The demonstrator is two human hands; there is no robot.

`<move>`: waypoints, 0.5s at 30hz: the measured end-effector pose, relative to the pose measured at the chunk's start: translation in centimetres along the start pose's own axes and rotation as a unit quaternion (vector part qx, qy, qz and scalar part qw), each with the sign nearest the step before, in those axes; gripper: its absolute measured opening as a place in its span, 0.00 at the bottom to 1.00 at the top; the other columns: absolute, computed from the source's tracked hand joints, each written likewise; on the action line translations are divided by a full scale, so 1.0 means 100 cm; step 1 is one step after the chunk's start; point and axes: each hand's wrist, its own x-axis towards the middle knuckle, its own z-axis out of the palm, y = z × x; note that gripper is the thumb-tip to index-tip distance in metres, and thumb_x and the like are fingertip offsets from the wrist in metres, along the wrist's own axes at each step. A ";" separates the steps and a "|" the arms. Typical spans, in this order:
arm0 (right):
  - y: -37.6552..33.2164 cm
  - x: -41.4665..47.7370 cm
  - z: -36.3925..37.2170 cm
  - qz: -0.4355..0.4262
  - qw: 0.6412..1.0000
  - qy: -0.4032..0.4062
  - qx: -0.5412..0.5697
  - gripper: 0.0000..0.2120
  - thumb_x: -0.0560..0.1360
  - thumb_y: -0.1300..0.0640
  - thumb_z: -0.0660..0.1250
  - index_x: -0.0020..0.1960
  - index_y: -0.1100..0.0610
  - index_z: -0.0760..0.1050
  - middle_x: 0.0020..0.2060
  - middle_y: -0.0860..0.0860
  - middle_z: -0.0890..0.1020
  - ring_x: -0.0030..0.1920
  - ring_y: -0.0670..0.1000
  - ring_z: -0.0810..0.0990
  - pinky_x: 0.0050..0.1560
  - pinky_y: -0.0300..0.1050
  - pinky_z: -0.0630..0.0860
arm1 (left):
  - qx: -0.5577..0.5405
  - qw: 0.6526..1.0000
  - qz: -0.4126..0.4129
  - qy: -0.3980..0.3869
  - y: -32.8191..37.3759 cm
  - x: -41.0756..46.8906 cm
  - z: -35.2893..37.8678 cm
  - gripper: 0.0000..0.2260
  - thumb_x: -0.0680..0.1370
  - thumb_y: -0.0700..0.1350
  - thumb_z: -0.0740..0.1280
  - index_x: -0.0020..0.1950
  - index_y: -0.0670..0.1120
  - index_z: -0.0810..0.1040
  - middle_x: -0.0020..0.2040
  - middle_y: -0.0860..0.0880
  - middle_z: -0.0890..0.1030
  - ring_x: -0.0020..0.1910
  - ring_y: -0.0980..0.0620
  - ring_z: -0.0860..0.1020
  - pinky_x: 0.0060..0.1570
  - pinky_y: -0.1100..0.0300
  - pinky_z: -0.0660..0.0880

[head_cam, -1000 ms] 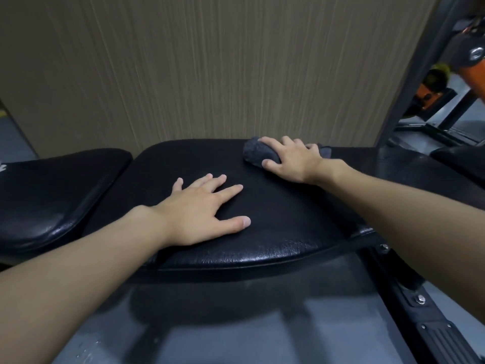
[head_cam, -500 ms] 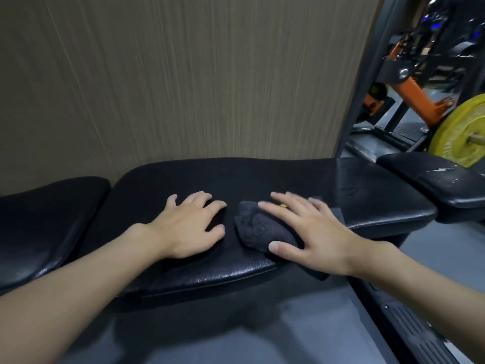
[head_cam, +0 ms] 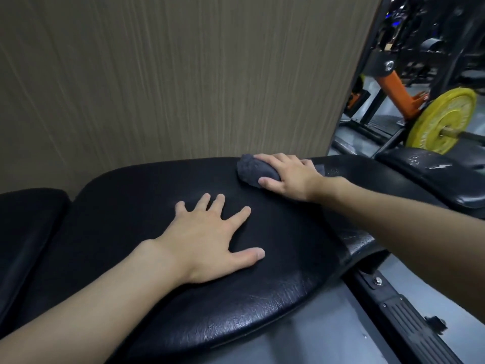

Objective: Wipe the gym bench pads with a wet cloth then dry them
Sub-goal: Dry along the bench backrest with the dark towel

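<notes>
A long black bench pad (head_cam: 131, 206) fills the middle of the view, its leather cracked near the front edge. My left hand (head_cam: 210, 237) lies flat on it with fingers spread, holding nothing. At the pad's far edge, by the wall, my right hand (head_cam: 291, 176) presses down on a bunched dark grey cloth (head_cam: 253, 170), fingers curled over it. A second black pad (head_cam: 23, 227) sits just to the left, separated by a narrow gap.
A beige panelled wall (head_cam: 170, 74) rises right behind the bench. To the right stand another black pad (head_cam: 433, 172), a yellow weight plate (head_cam: 443, 122) on a bar and an orange machine arm (head_cam: 399, 90). A black frame rail (head_cam: 404, 313) runs along the grey floor.
My right hand slid the cloth from the pad's near edge back to its far edge by the wall. My left hand stayed flat on the pad, its fingers spread wider.
</notes>
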 end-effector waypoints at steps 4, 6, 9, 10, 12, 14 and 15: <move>0.011 0.033 -0.002 0.043 0.999 -0.009 0.002 0.29 0.77 0.32 0.54 0.76 0.34 0.51 0.72 0.48 0.67 0.71 0.58 0.65 0.67 0.64 0.58 | 0.014 1.000 -0.003 -0.009 0.000 0.000 0.001 0.40 0.69 0.78 0.43 0.78 0.65 0.39 0.81 0.44 0.44 0.80 0.43 0.43 0.73 0.34 0.49; 0.013 0.038 0.001 0.053 0.999 -0.001 0.001 0.29 0.76 0.32 0.54 0.75 0.34 0.52 0.69 0.49 0.69 0.69 0.58 0.67 0.67 0.64 0.59 | 0.015 1.000 -0.008 -0.008 0.000 0.000 0.002 0.41 0.68 0.78 0.41 0.78 0.65 0.38 0.81 0.45 0.43 0.80 0.44 0.42 0.74 0.35 0.48; 0.010 0.031 0.005 0.054 0.998 0.023 -0.007 0.29 0.76 0.32 0.54 0.75 0.35 0.52 0.67 0.50 0.71 0.68 0.58 0.68 0.67 0.63 0.59 | 0.011 1.000 -0.015 -0.005 0.001 -0.002 0.004 0.41 0.66 0.79 0.40 0.77 0.66 0.38 0.81 0.45 0.43 0.80 0.44 0.43 0.74 0.35 0.48; 0.008 0.024 0.005 0.046 0.998 0.029 -0.009 0.29 0.76 0.33 0.55 0.75 0.35 0.53 0.66 0.50 0.71 0.68 0.57 0.68 0.67 0.63 0.59 | 0.009 1.000 -0.016 -0.004 0.002 -0.002 0.003 0.41 0.66 0.79 0.40 0.77 0.66 0.38 0.82 0.45 0.43 0.80 0.45 0.43 0.74 0.35 0.48; 0.006 0.003 0.005 0.020 0.999 0.030 -0.006 0.30 0.76 0.33 0.55 0.75 0.36 0.53 0.66 0.49 0.71 0.69 0.56 0.68 0.68 0.62 0.60 | 0.005 1.000 -0.018 -0.007 0.002 -0.002 0.002 0.42 0.66 0.79 0.40 0.78 0.66 0.39 0.82 0.45 0.43 0.80 0.45 0.43 0.74 0.35 0.48; 0.005 -0.026 0.002 -0.011 0.999 0.030 0.000 0.31 0.75 0.32 0.54 0.76 0.37 0.54 0.67 0.47 0.70 0.70 0.53 0.67 0.69 0.60 0.59 | 0.004 1.000 -0.019 -0.010 0.002 -0.002 0.001 0.43 0.65 0.79 0.39 0.78 0.66 0.39 0.81 0.45 0.44 0.80 0.44 0.43 0.74 0.35 0.48; 0.004 -0.043 0.002 -0.026 0.999 0.032 0.000 0.32 0.73 0.31 0.53 0.76 0.37 0.54 0.68 0.46 0.70 0.70 0.52 0.66 0.70 0.59 0.58 | 0.003 1.000 -0.020 -0.010 0.002 -0.003 0.002 0.43 0.64 0.80 0.39 0.78 0.66 0.39 0.81 0.45 0.44 0.80 0.45 0.43 0.74 0.35 0.48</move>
